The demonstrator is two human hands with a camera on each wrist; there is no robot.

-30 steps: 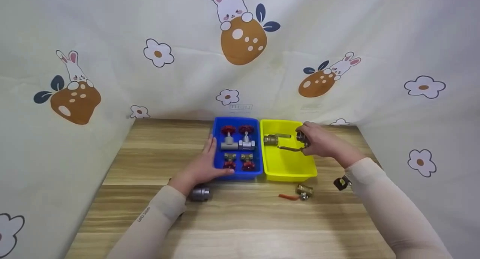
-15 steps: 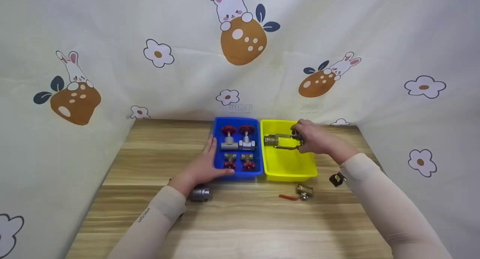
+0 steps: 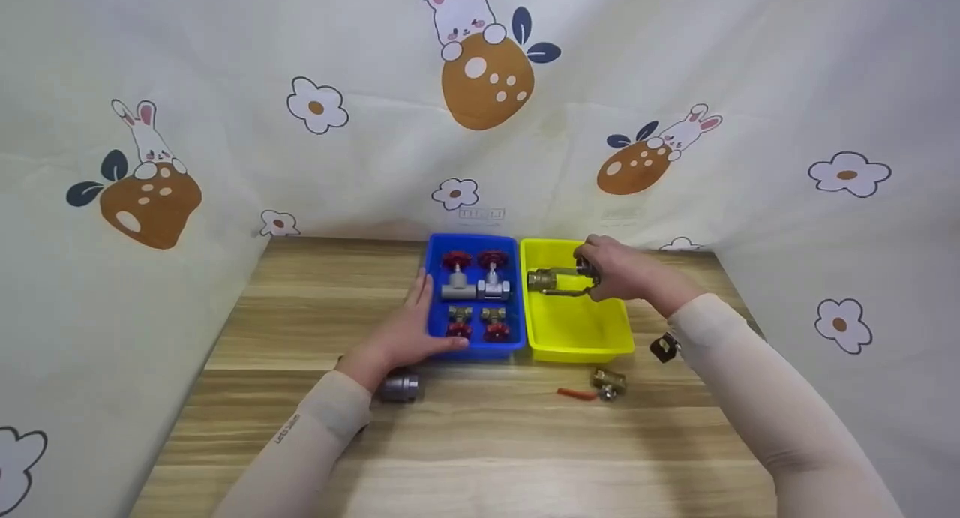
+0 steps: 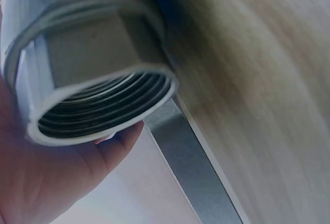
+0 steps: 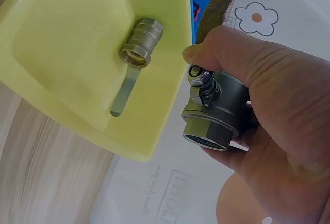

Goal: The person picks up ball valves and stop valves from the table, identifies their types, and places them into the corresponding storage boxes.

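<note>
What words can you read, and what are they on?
"Let's", probably, on the left sleeve; the next word is blurred.
"LIGHT", probably, boxed, maybe backwards, on the wall cloth; tiny print beside it is unreadable.
Fainter print, right of that: unreadable.
Big letters, cloth's top right: cut off.
Taps: none I can read.

Prob a makeshift tabletop work nook, home vs workshop unclear: wood-grain tbl (image 3: 540, 458) w/ cartoon bunny-&-flower sheeting (image 3: 367, 181) round 3 sides, plus a blue bin (image 3: 499, 351) & a yellow bin (image 3: 577, 329) side by side w/ metal valves (image 3: 541, 279) in 'em.
</note>
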